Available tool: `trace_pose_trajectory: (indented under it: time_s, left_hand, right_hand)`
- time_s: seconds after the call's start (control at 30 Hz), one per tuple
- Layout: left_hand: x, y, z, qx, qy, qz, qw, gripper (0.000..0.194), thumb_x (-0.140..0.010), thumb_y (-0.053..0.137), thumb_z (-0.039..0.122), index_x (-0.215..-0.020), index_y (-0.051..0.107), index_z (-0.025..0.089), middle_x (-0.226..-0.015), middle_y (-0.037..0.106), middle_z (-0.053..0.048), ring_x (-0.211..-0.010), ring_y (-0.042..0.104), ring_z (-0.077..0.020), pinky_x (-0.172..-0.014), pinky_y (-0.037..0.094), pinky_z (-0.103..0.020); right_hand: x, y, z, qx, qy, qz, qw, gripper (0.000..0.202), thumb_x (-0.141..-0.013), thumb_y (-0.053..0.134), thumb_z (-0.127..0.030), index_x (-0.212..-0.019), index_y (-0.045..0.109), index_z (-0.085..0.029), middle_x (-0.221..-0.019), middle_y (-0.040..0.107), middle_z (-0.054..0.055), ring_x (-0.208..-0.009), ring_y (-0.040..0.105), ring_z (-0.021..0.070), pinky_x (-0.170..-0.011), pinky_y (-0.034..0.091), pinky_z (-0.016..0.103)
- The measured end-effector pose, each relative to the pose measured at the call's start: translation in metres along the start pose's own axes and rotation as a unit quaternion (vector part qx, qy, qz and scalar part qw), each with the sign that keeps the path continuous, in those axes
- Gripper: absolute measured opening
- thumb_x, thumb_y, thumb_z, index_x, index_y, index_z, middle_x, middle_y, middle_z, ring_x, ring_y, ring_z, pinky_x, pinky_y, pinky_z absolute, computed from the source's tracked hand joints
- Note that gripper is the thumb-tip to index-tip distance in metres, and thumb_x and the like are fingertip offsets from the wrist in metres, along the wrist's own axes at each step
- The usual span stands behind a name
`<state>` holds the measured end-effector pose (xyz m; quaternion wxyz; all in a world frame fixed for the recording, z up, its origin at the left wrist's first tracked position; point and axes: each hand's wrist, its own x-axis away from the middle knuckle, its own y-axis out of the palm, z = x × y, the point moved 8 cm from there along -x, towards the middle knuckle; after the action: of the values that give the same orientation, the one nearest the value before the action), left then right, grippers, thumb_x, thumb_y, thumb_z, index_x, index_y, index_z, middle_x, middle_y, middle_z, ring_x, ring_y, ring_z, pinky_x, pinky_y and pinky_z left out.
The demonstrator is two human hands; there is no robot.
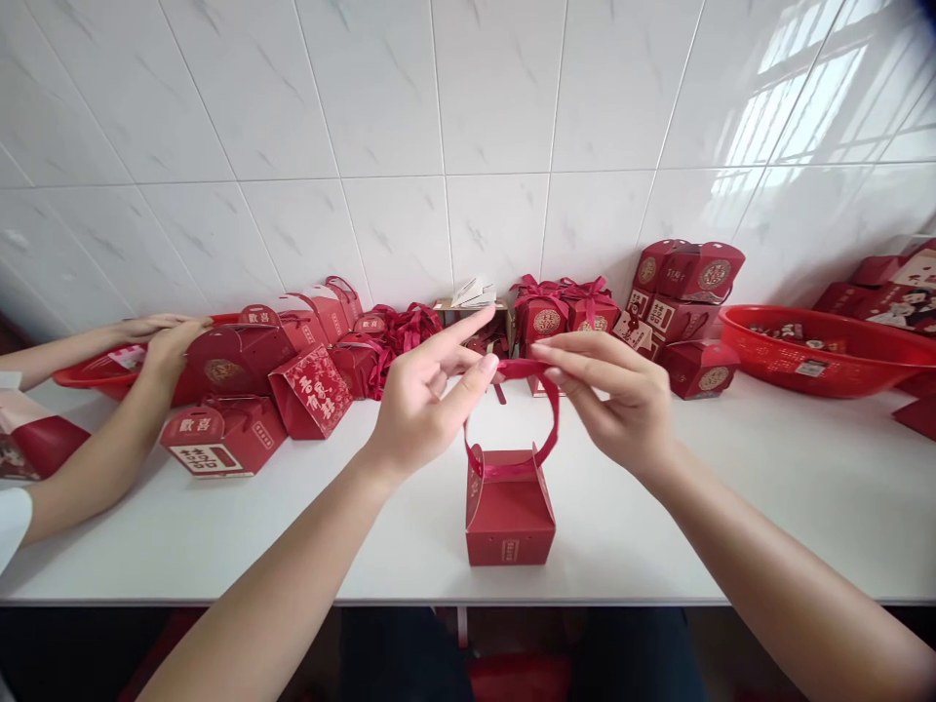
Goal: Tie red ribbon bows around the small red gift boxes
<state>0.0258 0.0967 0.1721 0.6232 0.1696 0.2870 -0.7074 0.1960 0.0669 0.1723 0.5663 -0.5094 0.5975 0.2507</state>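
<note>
A small dark red gift box (510,507) stands upright near the table's front edge. A red ribbon (554,429) runs through its top and rises in a loop to both hands. My left hand (435,395) pinches the ribbon between thumb and fingers, with the index finger pointing out. My right hand (618,395) pinches the ribbon's other side at the top of the loop. Between the hands the ribbon is drawn across, level and well above the box. Whether it is knotted there I cannot tell.
Finished-looking boxes with ribbon bows (545,317) stand by the tiled wall. Loose red ribbons (409,331) lie left of them. Stacked boxes (691,273) and a red plastic basket (819,375) are at right. On the left, a co-worker's hands (170,351) are beside more boxes (223,434).
</note>
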Motion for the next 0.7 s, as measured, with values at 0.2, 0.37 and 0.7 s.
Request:
trace_pose_trajectory:
  time_s: [0.2, 0.37, 0.7]
  left_hand:
    - [0.041, -0.057, -0.005, -0.320, 0.103, 0.102, 0.936, 0.033, -0.077, 0.067, 0.027, -0.110, 0.070, 0.030, -0.066, 0.057, 0.003, -0.059, 0.050, -0.0124, -0.062, 0.043, -0.022]
    - [0.090, -0.106, -0.094, -0.424, -0.068, -0.003, 0.903, 0.021, -0.079, 0.056, 0.028, -0.094, 0.069, 0.025, -0.058, 0.042, 0.005, -0.053, 0.044, -0.0117, -0.057, 0.042, -0.021]
    - [0.094, -0.064, -0.125, -0.281, -0.140, -0.047, 0.948, 0.012, -0.084, 0.055, 0.034, -0.087, 0.060, 0.024, -0.097, 0.062, -0.006, -0.099, 0.058, -0.0245, -0.094, 0.044, -0.038]
  right_hand:
    - [0.066, -0.050, 0.048, 0.094, 0.233, 0.023, 0.968, 0.015, -0.086, 0.061, -0.032, -0.090, 0.073, -0.025, -0.085, 0.074, 0.004, -0.077, 0.068, 0.0217, -0.067, 0.053, 0.033]
    - [0.157, -0.073, 0.102, 0.192, 0.397, -0.162, 0.883, 0.027, -0.082, 0.056, -0.045, -0.076, 0.072, -0.023, -0.072, 0.073, 0.005, -0.064, 0.066, 0.0246, -0.055, 0.052, 0.034]
    - [0.156, -0.027, 0.091, 0.118, 0.376, -0.209, 0.895, 0.037, -0.090, 0.051, -0.048, -0.113, 0.063, -0.022, -0.109, 0.066, 0.012, -0.093, 0.066, 0.0268, -0.063, 0.057, 0.035]
